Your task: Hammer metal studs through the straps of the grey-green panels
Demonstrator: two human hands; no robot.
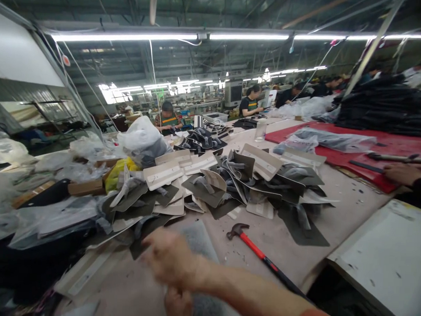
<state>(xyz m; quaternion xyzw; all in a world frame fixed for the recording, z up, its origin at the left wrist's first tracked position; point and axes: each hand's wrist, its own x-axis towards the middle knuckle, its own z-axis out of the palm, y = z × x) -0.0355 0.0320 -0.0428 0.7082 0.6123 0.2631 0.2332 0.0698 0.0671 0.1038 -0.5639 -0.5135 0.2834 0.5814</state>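
My right hand [170, 258] reaches across from the lower right, smeared by motion, its fingers beside a dark grey panel [136, 247] at the near edge of the pile. Whether it holds anything is unclear. Directly below it, my left hand [178, 304] is closed at the bottom edge, partly cut off; anything in it is hidden. A grey, speckled flat board [197, 238] lies beneath both hands. To the right rests a claw hammer [252, 244] with a red and black handle. Ahead is a heap of beige and dark grey panels [209, 185] with grey straps.
Clear plastic bags, a yellow bag [118, 173] and a cardboard box [87, 187] crowd the left. At right are a red sheet [341, 158], a white board [389, 261] and another person's hand [401, 174] near a tool. Several people sit farther back.
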